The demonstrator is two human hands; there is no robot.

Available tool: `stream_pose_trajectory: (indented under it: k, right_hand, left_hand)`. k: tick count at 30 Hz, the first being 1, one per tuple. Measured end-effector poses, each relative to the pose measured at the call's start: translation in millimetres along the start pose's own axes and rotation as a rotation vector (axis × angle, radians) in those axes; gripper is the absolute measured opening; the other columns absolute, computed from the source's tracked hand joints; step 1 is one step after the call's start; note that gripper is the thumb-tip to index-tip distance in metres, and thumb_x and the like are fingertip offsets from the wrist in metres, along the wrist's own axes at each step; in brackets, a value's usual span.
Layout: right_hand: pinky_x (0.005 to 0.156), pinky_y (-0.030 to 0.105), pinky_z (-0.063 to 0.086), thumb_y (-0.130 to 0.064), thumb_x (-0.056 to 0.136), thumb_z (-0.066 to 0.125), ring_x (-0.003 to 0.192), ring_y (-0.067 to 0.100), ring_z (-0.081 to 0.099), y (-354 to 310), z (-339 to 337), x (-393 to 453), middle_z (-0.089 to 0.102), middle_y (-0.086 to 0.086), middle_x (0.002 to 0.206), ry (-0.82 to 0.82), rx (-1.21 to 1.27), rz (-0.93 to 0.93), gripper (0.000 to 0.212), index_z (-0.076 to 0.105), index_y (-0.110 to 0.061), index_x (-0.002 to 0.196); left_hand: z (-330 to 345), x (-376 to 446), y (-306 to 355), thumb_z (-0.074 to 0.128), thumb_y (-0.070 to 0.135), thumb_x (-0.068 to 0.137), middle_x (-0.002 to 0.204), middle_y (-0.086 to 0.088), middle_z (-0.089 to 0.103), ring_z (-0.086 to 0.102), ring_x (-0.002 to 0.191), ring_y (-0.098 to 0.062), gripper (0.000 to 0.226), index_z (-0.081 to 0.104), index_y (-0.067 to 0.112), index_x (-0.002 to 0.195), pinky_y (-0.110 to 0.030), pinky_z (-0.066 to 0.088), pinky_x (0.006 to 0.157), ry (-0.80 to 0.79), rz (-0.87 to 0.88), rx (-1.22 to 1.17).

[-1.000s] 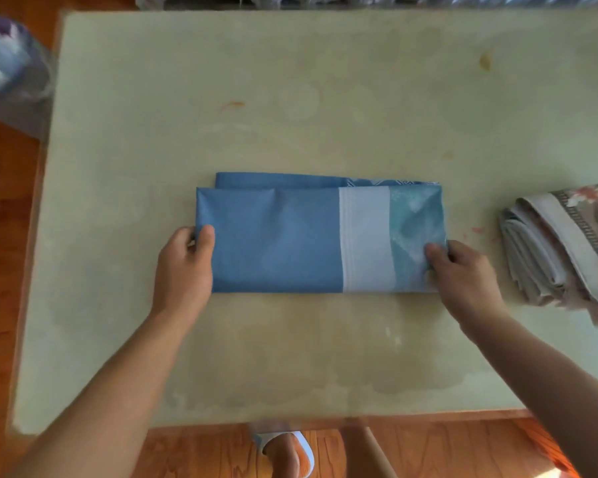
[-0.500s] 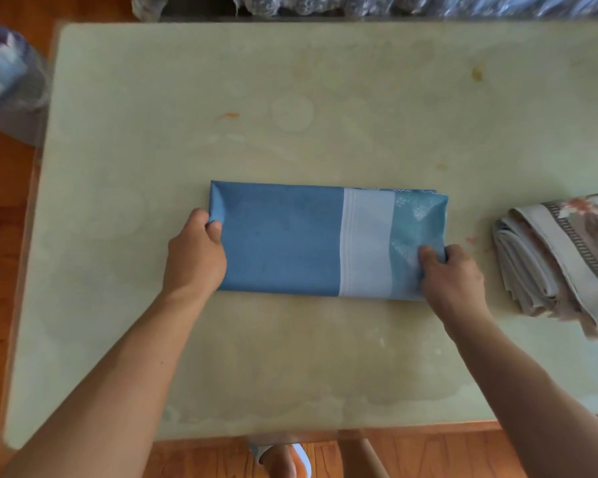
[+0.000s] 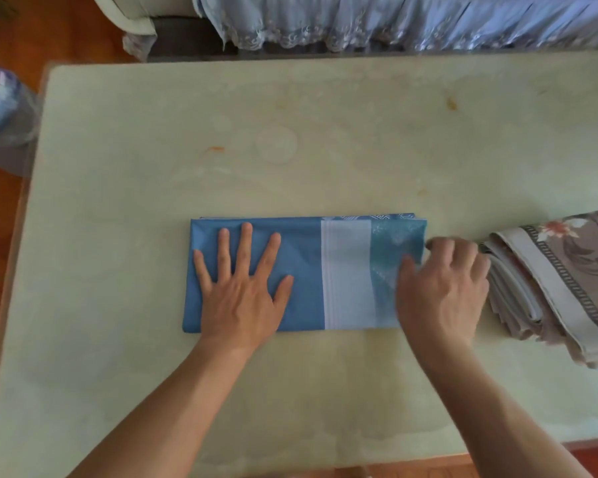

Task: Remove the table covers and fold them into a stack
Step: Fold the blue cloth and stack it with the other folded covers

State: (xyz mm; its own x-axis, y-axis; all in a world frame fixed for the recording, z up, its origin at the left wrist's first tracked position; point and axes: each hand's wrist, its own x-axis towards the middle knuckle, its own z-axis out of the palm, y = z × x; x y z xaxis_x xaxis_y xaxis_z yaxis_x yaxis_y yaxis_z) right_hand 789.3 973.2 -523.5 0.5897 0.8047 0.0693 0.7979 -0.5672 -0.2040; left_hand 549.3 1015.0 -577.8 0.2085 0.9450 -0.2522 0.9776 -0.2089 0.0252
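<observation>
Pale cream, faintly stained stone makes up the table (image 3: 325, 132), which fills most of the view, with a strip of orange wooden floor (image 3: 0, 208) showing along its left side. Beyond its far edge hangs a light blue lace-trimmed fabric (image 3: 394, 25). In the middle of the table lies the blue table cover (image 3: 304, 267), folded into a long flat rectangle: plain blue on the left, a white band right of centre, and a patterned teal panel at the right end. Near the table's right edge, just beside the blue one, sits a folded grey-brown floral cover (image 3: 560, 281), its layered edges facing the blue cover. The left hand (image 3: 246, 288) lies flat on the blue part, fingers straight and spread, palm pressing down. The right hand (image 3: 442, 291) is at the teal end, its thumb on top of the cloth and its fingers curled over the right edge, gripping that end of the blue cover.
</observation>
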Motion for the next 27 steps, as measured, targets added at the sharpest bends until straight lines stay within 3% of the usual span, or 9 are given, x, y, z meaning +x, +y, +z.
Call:
stream_pose_trajectory:
  k: [2, 4, 6, 8, 12, 15, 17, 21, 27]
  right_hand:
    - [0.108, 0.052, 0.035, -0.030, 0.095, 0.059, 0.131, 0.042, 0.042, -37, 5, -11, 0.048, 0.021, 0.144, 0.040, 0.110, -0.368, 0.044, 0.056, -0.008, 0.133]
    - [0.122, 0.053, 0.018, -0.047, 0.101, 0.044, 0.150, 0.039, 0.021, -57, 25, -13, 0.030, 0.015, 0.161, -0.177, 0.052, -0.571, 0.059, 0.040, -0.017, 0.152]
    - [0.125, 0.052, 0.007, -0.062, 0.100, 0.027, 0.155, 0.033, 0.006, -47, 44, 4, 0.017, 0.008, 0.167, -0.344, -0.058, -0.540, 0.069, 0.025, -0.026, 0.159]
    - [0.126, 0.048, 0.001, -0.068, 0.098, 0.018, 0.156, 0.026, 0.001, -12, 55, 27, 0.009, 0.005, 0.169, -0.382, -0.103, -0.429, 0.072, 0.016, -0.031, 0.160]
    - [0.125, 0.051, -0.002, -0.064, 0.098, 0.004, 0.155, 0.021, -0.008, 28, 50, 55, -0.001, 0.001, 0.170, -0.442, -0.196, -0.320, 0.073, 0.004, -0.028, 0.161]
    - [0.124, 0.053, -0.004, -0.049, 0.104, 0.019, 0.155, 0.032, -0.011, 6, 46, 42, -0.004, 0.008, 0.169, -0.330, -0.229, -0.248, 0.066, 0.009, -0.018, 0.162]
    - [0.124, 0.053, -0.001, -0.039, 0.103, 0.036, 0.155, 0.037, -0.003, -25, 42, 14, 0.004, 0.012, 0.169, -0.217, -0.093, -0.344, 0.064, 0.022, -0.014, 0.160]
    - [0.124, 0.054, 0.008, -0.058, 0.102, 0.028, 0.156, 0.027, -0.004, -64, 56, -33, 0.006, 0.003, 0.169, -0.363, -0.013, -0.677, 0.068, 0.020, -0.025, 0.161]
    - [0.125, 0.042, -0.003, -0.060, 0.101, 0.025, 0.156, 0.022, -0.006, -22, 55, -14, 0.002, 0.000, 0.170, -0.386, -0.072, -0.437, 0.068, 0.014, -0.030, 0.161]
  left_hand:
    - [-3, 0, 1, 0.010, 0.070, 0.096, 0.170, 0.000, -0.015, -0.017, 0.155, -0.032, 0.070, -0.007, 0.043, 0.159, -0.067, -0.004, 0.119, -0.020, -0.019, 0.019]
    - [-5, 0, 4, 0.012, 0.071, 0.096, 0.170, -0.001, -0.012, -0.013, 0.156, -0.032, 0.071, -0.004, 0.044, 0.159, -0.069, -0.003, 0.118, -0.018, -0.006, 0.045]
    - [-6, 2, -7, 0.019, 0.073, 0.095, 0.171, -0.003, 0.003, 0.001, 0.156, -0.034, 0.072, 0.009, 0.044, 0.160, -0.072, 0.000, 0.117, 0.010, 0.045, 0.055]
    - [-6, 7, -22, 0.022, 0.075, 0.093, 0.170, -0.004, 0.012, 0.008, 0.155, -0.037, 0.074, 0.016, 0.043, 0.160, -0.074, 0.006, 0.115, 0.021, 0.127, 0.085]
    - [-3, 14, -33, 0.024, 0.074, 0.092, 0.170, -0.014, 0.002, -0.002, 0.156, -0.040, 0.077, 0.017, 0.040, 0.160, -0.070, 0.011, 0.117, 0.048, 0.088, 0.008]
    - [-3, 16, -24, 0.025, 0.072, 0.093, 0.170, -0.012, 0.007, 0.002, 0.156, -0.037, 0.074, 0.022, 0.041, 0.159, -0.067, 0.015, 0.117, 0.069, 0.018, -0.006]
    - [-3, 17, -25, 0.025, 0.073, 0.092, 0.170, -0.009, 0.010, 0.004, 0.156, -0.035, 0.074, 0.021, 0.043, 0.159, -0.067, 0.018, 0.116, 0.068, 0.004, 0.003]
    - [-2, 18, -27, 0.020, 0.076, 0.090, 0.170, -0.007, 0.009, 0.003, 0.157, -0.034, 0.075, 0.014, 0.046, 0.158, -0.066, 0.018, 0.116, 0.027, -0.009, 0.004]
    - [-3, 7, -45, 0.020, 0.064, 0.098, 0.169, -0.016, 0.003, 0.002, 0.156, -0.035, 0.072, 0.018, 0.031, 0.162, -0.054, 0.019, 0.123, 0.024, 0.012, -0.044]
